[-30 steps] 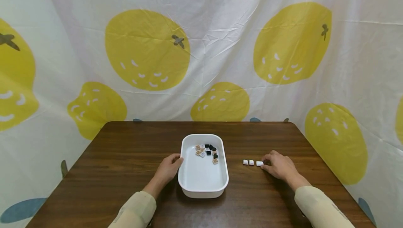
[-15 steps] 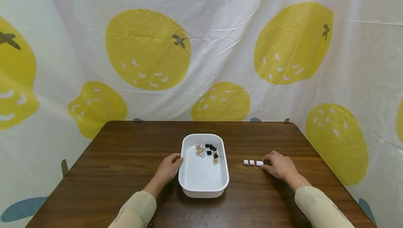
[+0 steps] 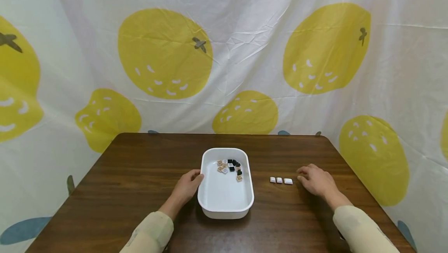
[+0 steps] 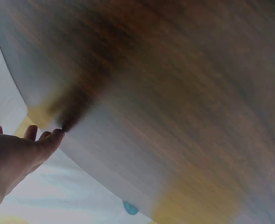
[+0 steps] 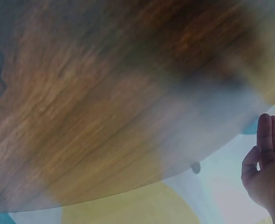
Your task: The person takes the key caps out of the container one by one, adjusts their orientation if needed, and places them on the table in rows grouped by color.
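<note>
A white rectangular tray (image 3: pixel 225 210) stands near the middle of the brown table. My left hand (image 3: pixel 186 187) is at its left side, gripping the rim with the thumb over the edge. Small tan, white and black keycaps (image 3: pixel 231 169) lie scattered toward the tray's far right part. To the right of the tray, three white keycaps (image 3: pixel 279 180) form a short row on the table; the rightmost keycap (image 3: pixel 288 181) is wider. My right hand (image 3: pixel 317 183) is just right of that row, apart from it, with fingers loosely bent and nothing in them.
The dark wooden table (image 3: pixel 154 148) reaches back to a hanging cloth (image 3: pixel 245 51) with yellow fruit prints. Both wrist views show mainly blurred, shiny tabletop and its edge; neither the tray nor the keycaps appear there.
My right hand has let go of the wider white keycap and moved slightly right, away from the row. The left hand and tray have stayed in place.
</note>
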A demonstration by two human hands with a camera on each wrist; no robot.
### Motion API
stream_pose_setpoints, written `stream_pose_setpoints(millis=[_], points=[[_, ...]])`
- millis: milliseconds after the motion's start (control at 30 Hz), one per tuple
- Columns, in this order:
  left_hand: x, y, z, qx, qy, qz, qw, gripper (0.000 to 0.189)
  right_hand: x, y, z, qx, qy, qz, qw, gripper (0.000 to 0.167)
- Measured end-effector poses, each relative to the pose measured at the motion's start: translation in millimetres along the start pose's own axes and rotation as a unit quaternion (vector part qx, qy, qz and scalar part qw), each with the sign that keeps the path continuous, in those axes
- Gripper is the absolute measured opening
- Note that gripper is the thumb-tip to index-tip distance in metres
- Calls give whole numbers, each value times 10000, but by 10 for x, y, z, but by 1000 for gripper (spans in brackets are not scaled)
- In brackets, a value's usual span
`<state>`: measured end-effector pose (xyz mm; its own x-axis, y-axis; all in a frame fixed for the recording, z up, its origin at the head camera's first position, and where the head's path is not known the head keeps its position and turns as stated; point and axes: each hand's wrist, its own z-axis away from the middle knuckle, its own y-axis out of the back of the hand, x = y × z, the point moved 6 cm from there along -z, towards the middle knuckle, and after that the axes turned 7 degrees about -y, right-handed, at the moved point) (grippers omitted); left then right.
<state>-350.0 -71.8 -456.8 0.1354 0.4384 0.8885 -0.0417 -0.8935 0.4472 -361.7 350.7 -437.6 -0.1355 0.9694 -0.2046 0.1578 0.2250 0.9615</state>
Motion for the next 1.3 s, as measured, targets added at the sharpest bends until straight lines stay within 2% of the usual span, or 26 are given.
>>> stream_pose_setpoints(millis=[367, 600, 733, 1000, 1200, 1300], points=[[-13, 19, 9, 20, 26, 9, 10000, 36, -34, 60, -76, 219, -68, -90, 9997, 25], [-9, 3, 13, 22, 53, 49, 10000, 36, -223, 150, -211, 319, -125, -373, 9987, 31], [-12, -5, 1, 20, 44, 29, 10000, 36, -450, 158, -293, 388, 73, -568, 9976, 34], [19, 10, 4, 39, 37, -65, 10000, 37, -1038, 131, -458, 477, 513, -670, 9953, 36], [29, 22, 26, 37, -5, -67, 10000, 36, -1586, 47, -588, 575, 818, -476, 9938, 36], [28, 20, 24, 48, -51, -52, 10000, 36, -1831, -32, -636, 429, 809, -291, 9954, 34]])
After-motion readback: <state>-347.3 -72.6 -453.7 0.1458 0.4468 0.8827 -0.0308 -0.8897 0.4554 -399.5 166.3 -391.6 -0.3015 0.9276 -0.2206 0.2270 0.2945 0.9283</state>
